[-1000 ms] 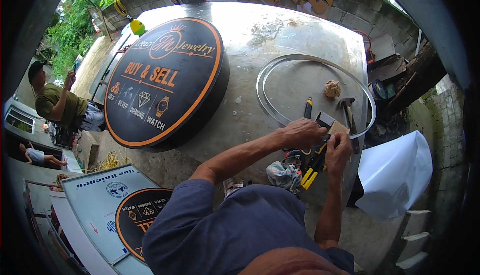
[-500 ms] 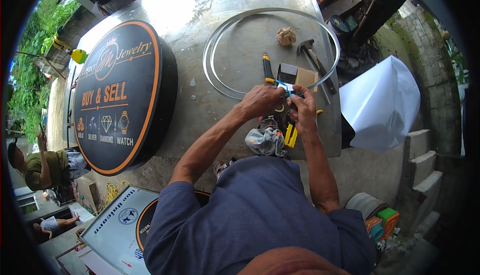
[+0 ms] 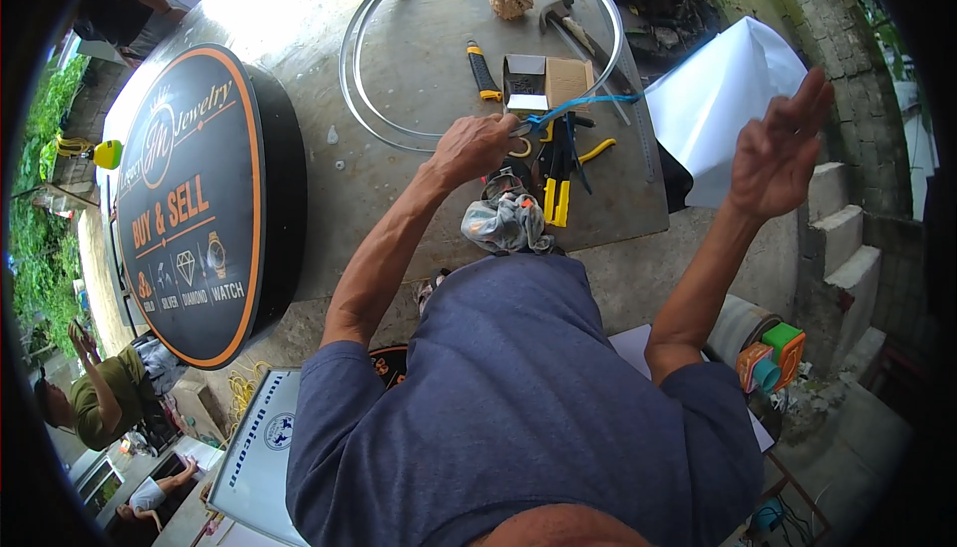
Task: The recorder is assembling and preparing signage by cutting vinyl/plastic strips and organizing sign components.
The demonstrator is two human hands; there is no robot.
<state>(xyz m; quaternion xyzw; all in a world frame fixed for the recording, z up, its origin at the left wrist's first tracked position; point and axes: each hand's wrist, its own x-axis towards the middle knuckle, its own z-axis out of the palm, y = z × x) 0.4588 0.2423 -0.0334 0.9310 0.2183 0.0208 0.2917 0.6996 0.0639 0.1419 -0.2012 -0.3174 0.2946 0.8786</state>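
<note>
My left hand [image 3: 477, 146] is closed at the near side of a large coil of thin silvery metal strip [image 3: 345, 74]. At its fingertips it pinches a bright blue strip [image 3: 588, 99], which trails off to the right past a small open box [image 3: 570, 82]. Whether the metal strip is gripped too, I cannot tell. Out to the right, beyond the table edge, my right hand [image 3: 780, 156] is raised with fingers stretched and nothing in it. Yellow-handled pliers or cutters [image 3: 557, 198] and a grey rag [image 3: 506, 223] lie nearest my left hand, toward my body.
A utility knife [image 3: 483, 71], a hammer [image 3: 568, 17] and a brown crumpled ball [image 3: 510, 1] lie around the coil on the metal table [image 3: 329, 183]. A big round black sign [image 3: 199, 208] stands at the left. White sheeting [image 3: 728, 99] hangs off the right side.
My right hand has left the blue strip and swung out to the right, opening. My left hand keeps hold near the coil. The view has shifted, so the table things appear higher and further left.
</note>
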